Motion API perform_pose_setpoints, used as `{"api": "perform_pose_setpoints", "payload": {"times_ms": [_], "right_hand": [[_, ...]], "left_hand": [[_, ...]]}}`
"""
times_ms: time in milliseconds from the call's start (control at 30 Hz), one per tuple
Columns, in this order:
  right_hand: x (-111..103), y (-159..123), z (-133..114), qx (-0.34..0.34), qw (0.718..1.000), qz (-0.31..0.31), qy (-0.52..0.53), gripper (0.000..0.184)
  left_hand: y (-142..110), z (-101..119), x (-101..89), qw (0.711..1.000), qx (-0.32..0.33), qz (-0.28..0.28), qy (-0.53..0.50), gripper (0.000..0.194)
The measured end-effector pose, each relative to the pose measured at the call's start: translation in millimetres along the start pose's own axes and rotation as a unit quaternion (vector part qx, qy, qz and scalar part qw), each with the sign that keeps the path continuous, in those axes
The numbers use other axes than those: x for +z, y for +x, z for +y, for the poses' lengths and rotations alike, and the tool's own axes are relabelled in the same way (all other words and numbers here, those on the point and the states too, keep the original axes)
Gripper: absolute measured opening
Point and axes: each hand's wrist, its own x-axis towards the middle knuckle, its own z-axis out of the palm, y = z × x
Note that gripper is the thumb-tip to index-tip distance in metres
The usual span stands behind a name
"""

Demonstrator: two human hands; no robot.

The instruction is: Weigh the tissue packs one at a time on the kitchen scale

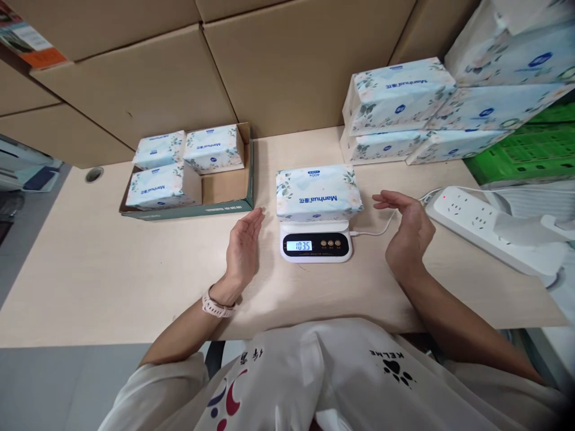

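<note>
A pack of tissues [318, 194] in a pale blue floral wrapper lies on a white digital scale [317, 242], whose lit display reads about 103.5. To its left, my left hand [242, 248] hovers with fingers stretched out, touching nothing. My right hand [408, 233] is held apart from the pack on the other side, its fingers extended and holding nothing. An open shallow carton [224, 206] with a green outside stands beyond my left hand. Inside it sit three tissue packs [155, 187], and its front right corner shows bare cardboard.
More tissue packs [399, 96] are stacked at the back right. Large cardboard boxes [305, 66] form a wall behind the table [112, 281]. A white power strip [494, 230] with cables lies at right, near a green crate [525, 149]. The table has a round cable hole [94, 175].
</note>
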Motion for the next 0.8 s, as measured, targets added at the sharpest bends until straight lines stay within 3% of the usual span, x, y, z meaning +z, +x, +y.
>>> {"api": "perform_pose_setpoints", "payload": {"times_ms": [300,567,800], "right_hand": [[0,0,-1,0.005,1.0,0.001,0.007,0.058],[-5,-2,-10,0.042,0.997,-0.043,-0.054,0.068],[-4,-1,-12,0.017,0.993,-0.075,-0.088,0.074]], "left_hand": [[1,1,-0.1,1.0,0.001,0.001,-0.003,0.044],[-14,11,5.3,0.991,-0.007,-0.113,0.067,0.068],[-8,28,15.6,0.987,0.027,-0.135,0.081,0.077]]}}
